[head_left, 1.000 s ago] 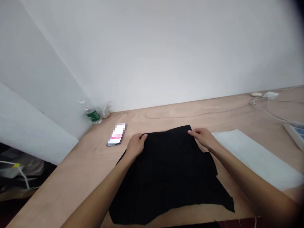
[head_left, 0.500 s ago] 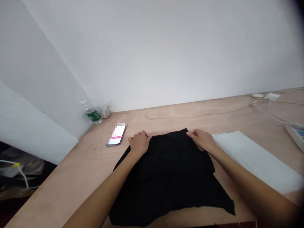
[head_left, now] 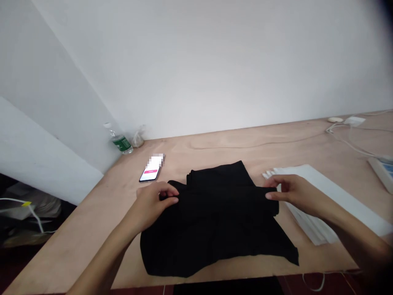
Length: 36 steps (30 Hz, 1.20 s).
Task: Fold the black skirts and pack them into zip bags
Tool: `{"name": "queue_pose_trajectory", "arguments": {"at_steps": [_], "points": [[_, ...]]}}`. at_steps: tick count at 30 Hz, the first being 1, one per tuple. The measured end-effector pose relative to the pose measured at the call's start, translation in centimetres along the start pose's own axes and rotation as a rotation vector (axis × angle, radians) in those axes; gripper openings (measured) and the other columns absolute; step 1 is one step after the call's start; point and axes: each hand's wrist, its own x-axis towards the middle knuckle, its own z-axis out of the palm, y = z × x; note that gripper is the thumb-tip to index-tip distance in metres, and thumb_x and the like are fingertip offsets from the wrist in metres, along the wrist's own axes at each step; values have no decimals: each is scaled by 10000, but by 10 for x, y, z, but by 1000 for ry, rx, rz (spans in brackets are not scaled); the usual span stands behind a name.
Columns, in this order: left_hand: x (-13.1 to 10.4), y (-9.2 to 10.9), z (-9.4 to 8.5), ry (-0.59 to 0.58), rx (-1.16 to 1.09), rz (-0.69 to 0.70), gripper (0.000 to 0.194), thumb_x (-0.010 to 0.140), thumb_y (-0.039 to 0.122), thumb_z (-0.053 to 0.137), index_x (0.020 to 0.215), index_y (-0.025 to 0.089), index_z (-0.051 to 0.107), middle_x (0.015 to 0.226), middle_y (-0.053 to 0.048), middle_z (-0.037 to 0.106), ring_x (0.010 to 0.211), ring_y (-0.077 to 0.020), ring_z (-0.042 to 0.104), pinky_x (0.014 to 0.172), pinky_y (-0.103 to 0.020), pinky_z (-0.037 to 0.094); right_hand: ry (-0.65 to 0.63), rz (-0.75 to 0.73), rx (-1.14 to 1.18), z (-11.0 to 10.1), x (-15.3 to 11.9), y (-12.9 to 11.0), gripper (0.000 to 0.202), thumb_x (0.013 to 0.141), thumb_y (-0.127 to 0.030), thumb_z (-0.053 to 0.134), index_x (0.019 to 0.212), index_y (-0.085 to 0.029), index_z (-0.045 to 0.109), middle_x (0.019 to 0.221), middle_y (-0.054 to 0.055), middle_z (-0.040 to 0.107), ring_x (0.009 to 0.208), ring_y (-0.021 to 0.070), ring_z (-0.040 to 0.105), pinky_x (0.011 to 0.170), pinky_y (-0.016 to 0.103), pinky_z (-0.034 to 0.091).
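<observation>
Green covers the label on the bottle beyond our left hand, its print too small for us to read; the phone, nearer that hand, is partly pixelated and shows a pink bar. Our arms reach forward, left thumb and fingertips pinching the black cloth, right hand pinching its far right end. It lies between and below our grips on the pale wooden table. White sheets lie beside our right hand; a plain wall rises beyond.
</observation>
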Motion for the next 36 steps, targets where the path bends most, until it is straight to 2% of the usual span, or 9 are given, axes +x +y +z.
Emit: {"name": "queue_pose_trajectory", "arguments": {"at_steps": [6,10,14,18,22,25,28,32,36], "points": [[-76,-13,-16,-140,-62,187,84,724,268,602,656,298,642,722,23,650,717,-160,595,695,-297,470,-323,-152,52,-11,-63,25,183,788,-351,524,709,-332,688,1019,26,610,869,206,594,746,316,486],[-90,-22,-7,80,-21,96,172,713,409,626,853,312,651,856,1,663,754,-180,603,674,-291,480,-141,-157,-17,-6,-66,9,189,796,-400,502,756,-331,674,1075,39,611,1001,253,560,843,361,466],[-89,-21,15,46,221,135,253,686,341,656,939,336,641,987,-9,653,861,-223,590,782,-383,408,56,-220,-4,31,-57,-36,255,856,-373,406,915,-292,640,1029,45,639,987,231,568,871,372,456],[-94,-25,28,17,369,203,260,708,124,521,782,329,663,842,21,669,784,-197,590,773,-396,342,-51,-267,-133,79,-56,-52,334,883,-360,369,1144,-289,564,1194,46,578,1096,228,523,928,395,420],[-105,-39,28,42,373,212,283,711,123,491,740,339,671,808,26,669,745,-181,595,760,-380,342,-209,-378,-343,96,-61,-37,625,767,-412,581,1338,-417,326,1465,1,259,1316,305,246,1042,533,220],[-109,-44,22,-24,266,143,169,706,232,585,785,352,673,816,34,678,783,-192,612,798,-371,370,-358,-413,-354,87,-62,-33,755,690,-469,656,1337,-473,267,1497,-28,118,1344,335,104,1051,581,105],[-101,-39,16,94,116,-54,216,753,449,554,891,308,644,847,15,673,777,-198,620,728,-315,431,-405,-382,-285,79,-59,-44,620,751,-566,540,1321,-464,318,1492,-43,145,1351,299,105,1062,558,105],[-79,-23,19,234,204,-360,344,827,510,401,988,238,537,790,-19,649,616,-193,607,517,-265,397,-153,-258,-293,92,-50,-61,492,872,-556,291,1319,-374,384,1452,-24,286,1342,235,194,1075,507,153],[-73,-4,25,245,324,-393,241,894,357,281,1038,235,431,759,-33,646,585,-209,607,478,-251,337,-31,-199,-406,112,-45,-60,582,850,-598,280,1355,-316,349,1446,25,301,1333,290,206,1053,550,170]]}}
